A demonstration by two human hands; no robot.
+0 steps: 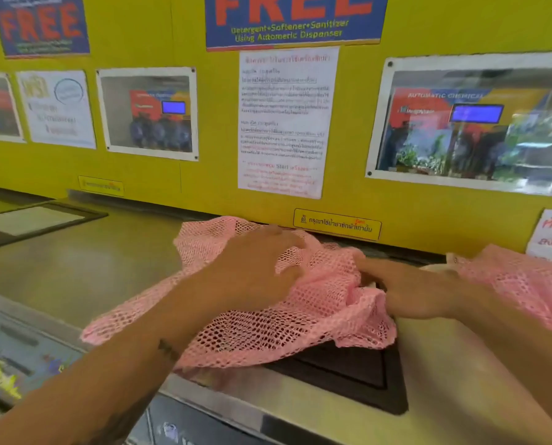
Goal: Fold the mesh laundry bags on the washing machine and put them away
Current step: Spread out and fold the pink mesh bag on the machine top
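Note:
A pink mesh laundry bag (pixel 268 335) lies crumpled and partly spread on the steel top of the washing machine (pixel 101 271). My left hand (pixel 252 268) rests flat on its upper middle with fingers apart. My right hand (pixel 409 290) is at the bag's right side, fingers pinching a bunched fold of the mesh. A second pink mesh bag (pixel 521 284) lies in a heap at the right, against the wall.
A dark square lid (pixel 348 377) is set into the machine top, partly under the bag. The yellow wall (pixel 204 181) with posters and notices stands close behind. Another lid (pixel 34 220) is at the far left. The control panel (pixel 21 345) runs along the front edge.

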